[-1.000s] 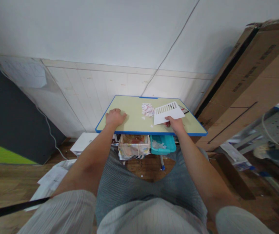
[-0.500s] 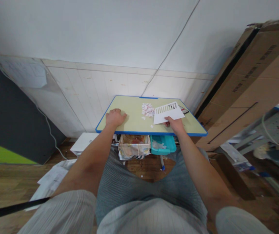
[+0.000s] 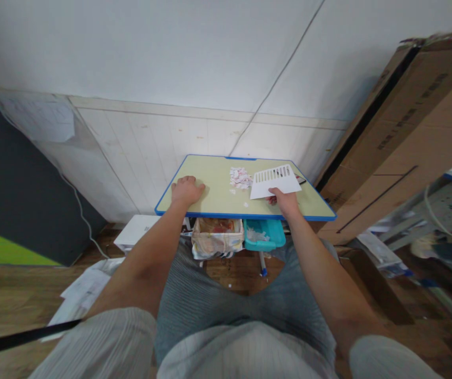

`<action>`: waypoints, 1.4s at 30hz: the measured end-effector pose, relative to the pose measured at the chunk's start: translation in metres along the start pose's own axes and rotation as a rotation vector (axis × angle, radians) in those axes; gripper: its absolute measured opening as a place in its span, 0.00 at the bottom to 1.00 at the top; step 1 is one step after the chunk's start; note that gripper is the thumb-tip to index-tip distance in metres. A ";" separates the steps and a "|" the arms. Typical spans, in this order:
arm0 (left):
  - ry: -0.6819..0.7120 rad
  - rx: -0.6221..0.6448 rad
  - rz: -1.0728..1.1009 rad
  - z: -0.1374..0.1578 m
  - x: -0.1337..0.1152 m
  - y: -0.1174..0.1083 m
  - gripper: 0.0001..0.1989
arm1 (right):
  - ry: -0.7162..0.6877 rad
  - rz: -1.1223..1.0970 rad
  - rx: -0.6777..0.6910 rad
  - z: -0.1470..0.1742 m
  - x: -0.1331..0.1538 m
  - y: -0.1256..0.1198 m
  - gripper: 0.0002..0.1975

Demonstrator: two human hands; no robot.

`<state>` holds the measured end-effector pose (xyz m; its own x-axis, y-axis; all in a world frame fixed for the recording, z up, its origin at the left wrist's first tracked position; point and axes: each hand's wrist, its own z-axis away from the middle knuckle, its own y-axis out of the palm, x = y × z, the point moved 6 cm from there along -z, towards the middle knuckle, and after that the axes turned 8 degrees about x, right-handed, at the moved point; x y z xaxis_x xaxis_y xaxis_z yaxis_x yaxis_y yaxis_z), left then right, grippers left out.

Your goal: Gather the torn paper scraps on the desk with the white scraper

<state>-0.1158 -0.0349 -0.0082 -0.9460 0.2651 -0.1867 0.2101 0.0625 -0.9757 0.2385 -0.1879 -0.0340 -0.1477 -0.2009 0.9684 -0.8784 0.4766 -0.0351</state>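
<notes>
My right hand (image 3: 283, 200) grips the near edge of a white card (image 3: 277, 185), thumb on top and fingers beneath. A row of slots is cut along the card's far side. It is held tilted above the right part of the small table (image 3: 214, 197), partly hiding a dark-edged flat object (image 3: 302, 179) behind it. To the card's left lies a pile of small paper pieces (image 3: 239, 178), with a few loose scraps (image 3: 245, 205) nearer me. Resting on the table's left side, my left hand (image 3: 187, 190) lies palm down with its fingers apart, holding nothing.
Below the table's front edge sit a cloth-lined basket (image 3: 218, 243) and a teal plastic tray (image 3: 265, 244) with pale scraps. A white box (image 3: 137, 230) stands at the left. Large cardboard boxes (image 3: 415, 131) lean at the right, and a white wall (image 3: 170, 58) rises behind.
My right hand and the card have shifted very slightly to the right. My left hand has stayed in place.
</notes>
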 end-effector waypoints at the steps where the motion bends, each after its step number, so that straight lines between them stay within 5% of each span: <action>1: 0.001 0.001 0.000 0.000 0.000 0.000 0.34 | -0.005 -0.004 0.002 0.000 0.001 0.000 0.10; 10: -0.001 0.002 0.005 0.001 -0.001 -0.001 0.33 | -0.039 0.035 0.168 0.006 0.010 0.007 0.12; 28: 0.002 0.002 0.002 0.001 -0.001 -0.001 0.33 | 0.011 -0.032 0.004 0.001 0.004 0.001 0.14; 42: 0.000 -0.005 0.001 -0.002 0.001 0.002 0.33 | 0.013 0.013 0.053 0.001 0.003 0.005 0.13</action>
<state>-0.1161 -0.0328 -0.0100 -0.9456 0.2655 -0.1880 0.2125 0.0666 -0.9749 0.2327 -0.1870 -0.0311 -0.1540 -0.1840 0.9708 -0.8995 0.4328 -0.0606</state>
